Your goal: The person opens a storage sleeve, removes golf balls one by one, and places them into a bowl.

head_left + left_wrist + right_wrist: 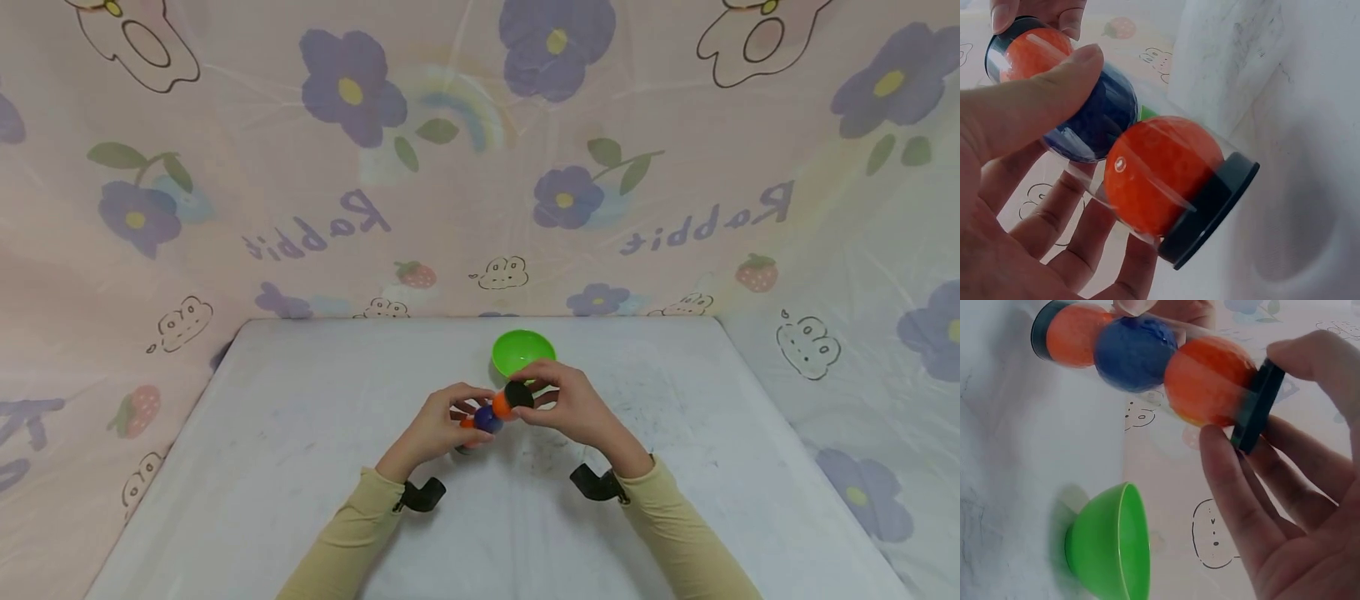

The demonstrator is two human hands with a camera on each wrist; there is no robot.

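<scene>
A clear tube (489, 419) with black end caps holds two orange balls and a blue ball (1135, 353) between them. My left hand (435, 425) grips the tube around its middle, thumb on one side and fingers on the other. At the upper end, my right hand (573, 406) pinches the black cap (1258, 406) between thumb and fingers. The other black cap (1210, 209) shows at the lower end, beside an orange ball (1163, 175). The tube is tilted above the table, its right end raised.
A green bowl (523, 350) stands on the white table (300, 375) just beyond my hands. Patterned cloth (465, 208) hangs behind the table and along both sides. A black wrist mount (423, 495) sits at each sleeve cuff.
</scene>
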